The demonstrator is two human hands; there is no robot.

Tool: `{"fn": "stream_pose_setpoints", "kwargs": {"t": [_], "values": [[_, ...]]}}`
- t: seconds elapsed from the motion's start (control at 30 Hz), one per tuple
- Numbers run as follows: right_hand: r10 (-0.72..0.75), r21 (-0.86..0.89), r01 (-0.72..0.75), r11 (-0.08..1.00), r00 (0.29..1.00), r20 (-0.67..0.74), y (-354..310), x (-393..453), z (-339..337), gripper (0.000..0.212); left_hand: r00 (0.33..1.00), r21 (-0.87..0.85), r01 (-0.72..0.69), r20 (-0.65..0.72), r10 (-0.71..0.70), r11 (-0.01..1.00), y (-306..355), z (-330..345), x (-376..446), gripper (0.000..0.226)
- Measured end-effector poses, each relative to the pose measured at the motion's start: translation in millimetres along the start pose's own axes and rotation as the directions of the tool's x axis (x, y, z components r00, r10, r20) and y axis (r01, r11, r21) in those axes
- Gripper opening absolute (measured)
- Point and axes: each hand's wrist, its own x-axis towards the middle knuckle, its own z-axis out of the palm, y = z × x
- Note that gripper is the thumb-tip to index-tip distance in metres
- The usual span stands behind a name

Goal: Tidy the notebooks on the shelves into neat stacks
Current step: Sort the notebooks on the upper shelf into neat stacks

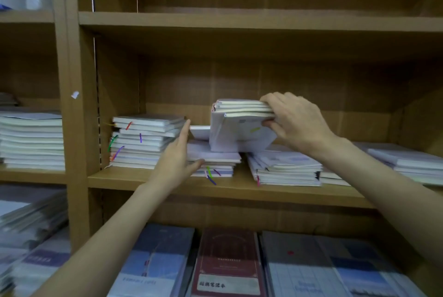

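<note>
Brown wooden shelving (215, 183) fills the view, and its top compartment is lost in shadow. At far left, a neighbouring bay is cut off by the frame edge; one tall pile of pale notebooks (32, 139) is seen there, with blurred stock below it. On the middle shelf four resting stacks can be counted. The left stack (143, 141) is fairly square, with coloured ribbon markers hanging out. The left hand (178, 155) is held beside it, fingers straight and released, the thumb touching the low second stack (213, 160), which is partly hidden behind that hand. Above this stack a bundle of notebooks (241, 126) is gripped at its right end by the right hand (296, 120), fingers curled over the top and thumb beneath; the lowest book sags open. A third stack (285, 168) lies skewed, and a fourth (405, 162) is cropped at right. Below, blurred covers, one of them a maroon book (227, 263), are cut off by the bottom edge.
</note>
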Motion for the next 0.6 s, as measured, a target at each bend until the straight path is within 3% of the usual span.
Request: {"fn": "stream_pose_setpoints", "kwargs": {"t": [0.2,0.43,0.6], "values": [[-0.015,-0.049,0.007,0.999,0.987,-0.158,16.7,-27.1,-30.5,0.038,0.994,-0.039,-0.076,-0.081,0.073,0.996,38.6,7.8,-2.3,0.088],[0.006,-0.16,-0.055,0.986,0.957,-0.29,67.4,-37.2,-48.2,0.034,0.985,0.295,-0.166,0.0,0.174,0.941,63.1,27.5,9.0,0.075],[-0.015,-0.169,-0.042,0.985,0.948,-0.318,92.1,-36.2,-60.1,0.036,0.998,0.525,-0.019,-0.036,0.045,0.851,63.7,37.0,31.2,0.077]]}}
